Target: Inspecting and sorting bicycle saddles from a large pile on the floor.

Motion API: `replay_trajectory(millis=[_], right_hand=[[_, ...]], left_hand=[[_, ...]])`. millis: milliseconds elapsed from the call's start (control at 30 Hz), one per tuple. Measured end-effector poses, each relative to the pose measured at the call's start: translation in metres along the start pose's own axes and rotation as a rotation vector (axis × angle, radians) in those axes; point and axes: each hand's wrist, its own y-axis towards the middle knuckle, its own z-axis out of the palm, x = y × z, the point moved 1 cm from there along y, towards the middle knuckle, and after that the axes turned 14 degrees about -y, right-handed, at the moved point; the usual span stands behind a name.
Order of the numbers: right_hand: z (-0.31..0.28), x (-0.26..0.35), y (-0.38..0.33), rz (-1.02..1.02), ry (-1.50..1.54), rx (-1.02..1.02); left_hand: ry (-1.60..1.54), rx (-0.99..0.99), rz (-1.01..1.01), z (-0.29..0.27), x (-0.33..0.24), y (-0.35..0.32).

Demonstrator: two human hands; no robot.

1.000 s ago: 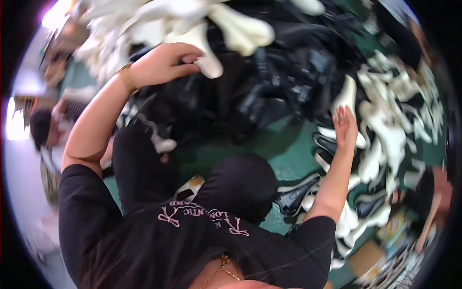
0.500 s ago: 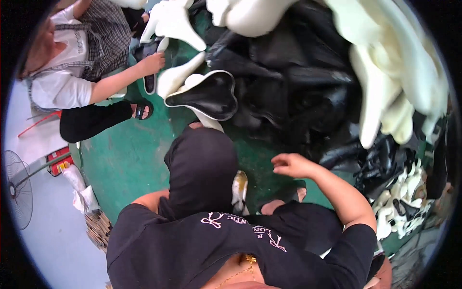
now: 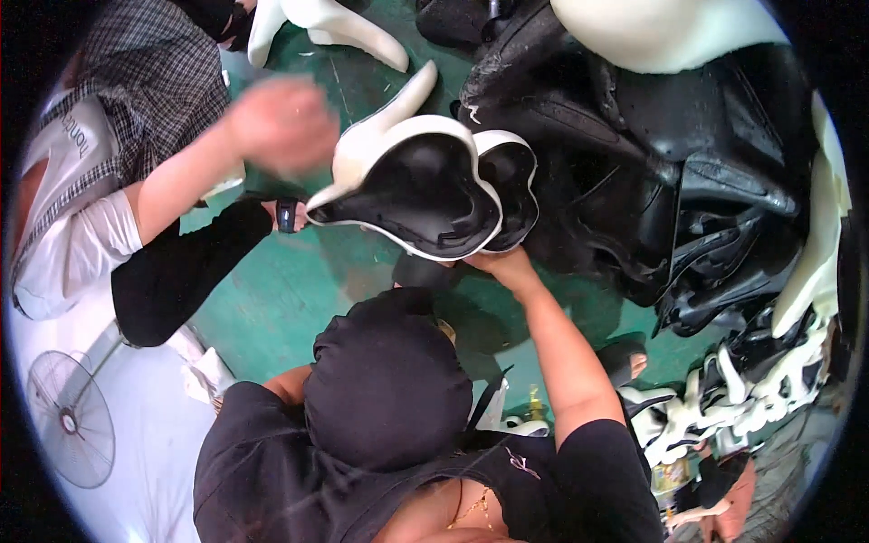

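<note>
My right hand (image 3: 503, 264) reaches forward to the lower edge of a bicycle saddle (image 3: 425, 190), with its fingers tucked under the rim and partly hidden. The saddle has a cream foam edge and a black hollow underside that faces up, its narrow nose pointing left. A second, similar saddle (image 3: 518, 185) lies just behind its wide end, also close to my hand. Beyond them stretches a cream foam piece (image 3: 398, 118). My left hand is out of sight; only the upper part of that arm shows beside my raised knee.
At left sits a co-worker, whose blurred hand (image 3: 285, 127) is near the saddle's nose. Black saddle shells (image 3: 634, 163) pile up at right, with a large cream piece (image 3: 670, 32) above them. More cream pieces (image 3: 742, 398) lie lower right. A fan (image 3: 71, 418) stands at left.
My right hand has moved forward from above the floor to the saddle's edge. My view has shifted closer to the saddles. The co-worker's hand has moved.
</note>
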Motion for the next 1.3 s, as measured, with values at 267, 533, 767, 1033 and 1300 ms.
replay_trajectory(millis=[267,533,767,1033,1300], right_hand=[[0.011,-0.004,0.011,-0.023,-0.197,0.030],[0.049,0.014,-0.012,0.072,-0.233,-0.051],[0.101,0.037,-0.049,-0.191,-0.234,-0.247],[0.101,0.091,-0.200,-0.352,-0.030,-0.275],[0.064,0.052,-0.332,-0.581,0.389,-0.396]], left_hand=[[-0.137,-0.035,0.231,-0.005,-0.017,0.029],[-0.249,0.103,0.756,-0.050,-0.203,0.110],[-0.268,0.198,0.714,-0.066,-0.180,0.084],[0.133,-0.028,1.296,-0.071,-0.255,-0.070],[0.654,-0.019,1.535,0.054,-0.375,-0.214]])
